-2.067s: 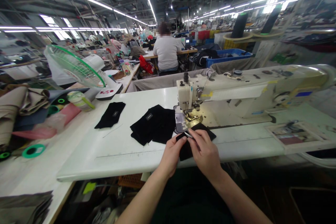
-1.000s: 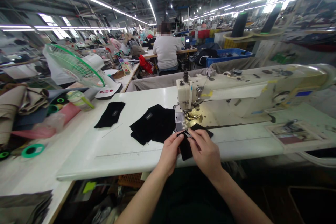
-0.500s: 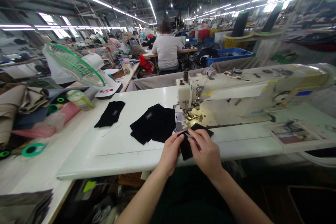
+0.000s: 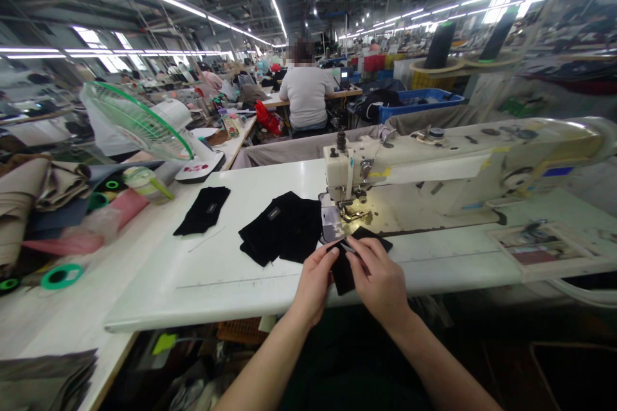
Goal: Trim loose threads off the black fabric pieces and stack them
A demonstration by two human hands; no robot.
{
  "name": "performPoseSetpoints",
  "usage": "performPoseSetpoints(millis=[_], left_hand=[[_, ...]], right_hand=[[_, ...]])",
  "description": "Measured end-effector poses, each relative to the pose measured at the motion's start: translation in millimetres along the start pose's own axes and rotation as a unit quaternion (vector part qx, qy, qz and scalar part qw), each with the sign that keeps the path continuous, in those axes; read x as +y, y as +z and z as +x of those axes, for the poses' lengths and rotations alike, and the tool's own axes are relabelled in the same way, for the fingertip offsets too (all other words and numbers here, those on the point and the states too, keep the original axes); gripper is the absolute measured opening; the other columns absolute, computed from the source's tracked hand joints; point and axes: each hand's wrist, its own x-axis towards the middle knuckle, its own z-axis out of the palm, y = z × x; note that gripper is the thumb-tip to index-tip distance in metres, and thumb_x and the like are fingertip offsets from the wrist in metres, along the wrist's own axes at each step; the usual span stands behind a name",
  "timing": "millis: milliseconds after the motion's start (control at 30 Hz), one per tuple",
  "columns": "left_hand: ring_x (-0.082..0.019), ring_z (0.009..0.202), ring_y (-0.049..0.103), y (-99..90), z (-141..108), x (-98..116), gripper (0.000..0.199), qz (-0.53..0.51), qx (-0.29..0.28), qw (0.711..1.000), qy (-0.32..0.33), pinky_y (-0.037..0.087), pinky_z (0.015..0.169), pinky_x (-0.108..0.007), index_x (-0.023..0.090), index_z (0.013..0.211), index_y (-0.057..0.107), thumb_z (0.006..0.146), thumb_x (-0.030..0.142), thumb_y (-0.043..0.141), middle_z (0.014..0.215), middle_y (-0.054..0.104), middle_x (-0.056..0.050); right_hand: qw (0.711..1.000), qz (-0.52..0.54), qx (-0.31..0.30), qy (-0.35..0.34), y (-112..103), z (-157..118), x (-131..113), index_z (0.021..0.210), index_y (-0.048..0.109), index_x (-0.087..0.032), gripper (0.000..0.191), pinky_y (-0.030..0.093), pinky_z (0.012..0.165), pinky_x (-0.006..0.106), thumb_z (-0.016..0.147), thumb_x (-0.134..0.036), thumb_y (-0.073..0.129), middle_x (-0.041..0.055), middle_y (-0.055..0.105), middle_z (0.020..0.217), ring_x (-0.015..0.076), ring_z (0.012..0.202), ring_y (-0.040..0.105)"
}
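Just in front of the needle area of a cream sewing machine (image 4: 424, 164), both hands hold a black fabric piece (image 4: 342, 275) at the table edge. My left hand (image 4: 311, 282) pinches its upper left edge between thumb and fingers. My right hand (image 4: 380, 277) is closed on the same piece from the other side. A thin greyish strip shows between the fingertips; what it is I cannot make out. Left of the hands lies a spread pile of black fabric pieces (image 4: 277, 231), the top one with a small grey label. Another labelled black stack (image 4: 201, 212) lies farther left.
A white sewing table (image 4: 202, 295) carries the machine. At the left stand a green-rimmed fan (image 4: 139, 119), rolled fabrics (image 4: 22, 205) and a green tape roll (image 4: 62, 275). A blue crate (image 4: 419, 103) is behind the machine. A person (image 4: 307, 93) sits ahead, back turned.
Almost nothing differs. Both hands keep their grip on the black fabric piece in the same place; the view has shifted only very slightly.
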Motion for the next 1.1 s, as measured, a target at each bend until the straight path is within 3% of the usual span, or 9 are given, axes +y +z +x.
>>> performPoseSetpoints(millis=[567,1100], left_hand=[[-0.014,0.073,0.063,3.7,-2.0,6.0,0.030,-0.008,0.003,1.000,-0.019,0.048,0.063,-0.021,0.016,0.095,0.078,0.074,0.036,0.077,0.084,0.074,-0.006],[-0.015,0.074,0.064,2.4,-1.3,0.0,0.030,-0.004,-0.020,1.000,-0.009,0.048,0.065,-0.021,0.016,0.101,0.077,0.077,0.034,0.074,0.087,0.075,-0.007]], right_hand=[[1.000,0.002,0.007,-0.014,-0.6,2.4,0.4,0.121,0.068,-0.015,0.029,0.055,0.070,0.023,0.099,-0.023,0.051,0.0091,0.069,0.103,0.0166,0.089,0.069],[1.000,0.007,-0.009,-0.010,-1.2,1.2,-2.1,0.122,0.067,-0.015,0.030,0.057,0.072,0.025,0.099,-0.023,0.049,0.0104,0.067,0.103,0.0178,0.091,0.069]])
